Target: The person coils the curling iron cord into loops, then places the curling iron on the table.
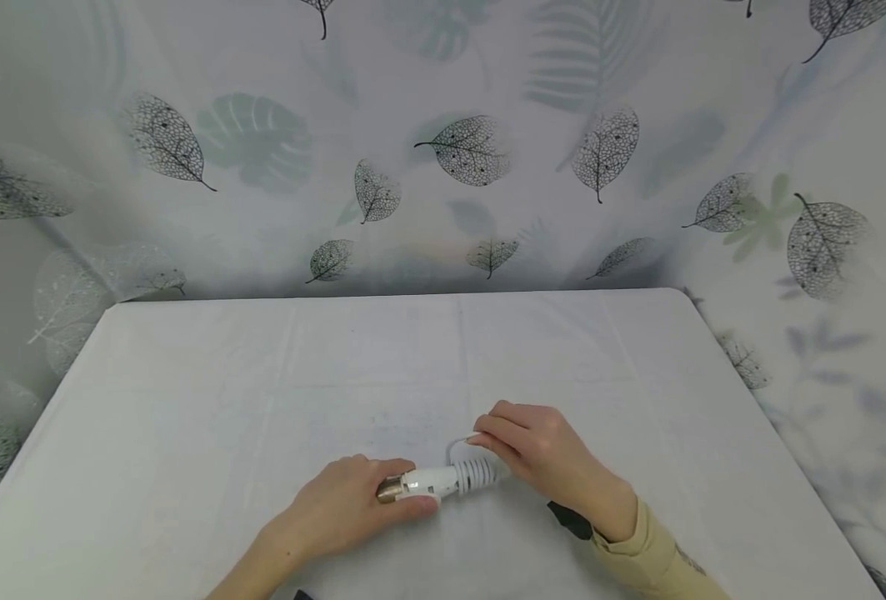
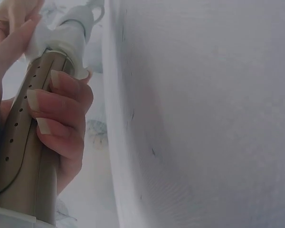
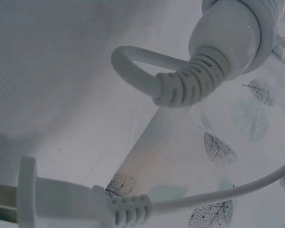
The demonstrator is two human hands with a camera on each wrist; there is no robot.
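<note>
Above the white table, my left hand (image 1: 345, 504) grips a white and gold curling iron (image 1: 429, 481). Its fingers curl round the gold barrel (image 2: 26, 147), which has a row of small holes. White cord lies in several turns round the handle, forming a coil (image 1: 476, 475) at the right end. My right hand (image 1: 536, 442) pinches the loose part of the cord (image 3: 218, 194) beside that coil. From there the cord runs to a two-pin plug (image 3: 66, 202), large in the right wrist view. A ribbed cord sleeve (image 3: 192, 80) sticks out of the handle's end.
A white cloth covers the table (image 1: 187, 417). Behind and beside it hangs a leaf-printed sheet (image 1: 427, 67). Something black (image 1: 570, 521) sits under the right wrist, and a small dark corner (image 1: 302, 595) shows at the bottom edge.
</note>
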